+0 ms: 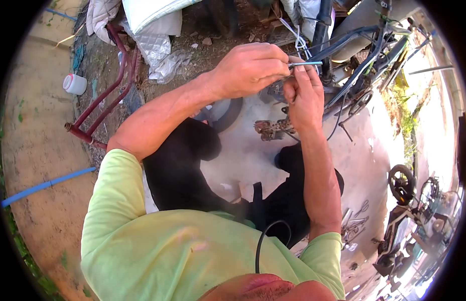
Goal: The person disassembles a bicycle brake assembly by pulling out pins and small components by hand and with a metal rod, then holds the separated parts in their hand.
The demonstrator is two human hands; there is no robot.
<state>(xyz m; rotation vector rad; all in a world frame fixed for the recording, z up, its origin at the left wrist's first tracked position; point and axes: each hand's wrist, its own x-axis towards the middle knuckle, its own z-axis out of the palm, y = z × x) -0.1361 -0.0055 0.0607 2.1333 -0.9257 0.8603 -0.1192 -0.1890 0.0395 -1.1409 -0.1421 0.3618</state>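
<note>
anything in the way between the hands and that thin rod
Nothing visible: the left hand holds the thin rod, and the right hand is right up by it, with no object seen between.

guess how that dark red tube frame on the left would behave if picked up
The dark red frame would probably lift as one stiff piece, since its tubes look rigid and joined. It may swing or feel unbalanced, as long bent tubes reach away from the thicker crosspiece. That irregular outline makes rolling unlikely.
</note>
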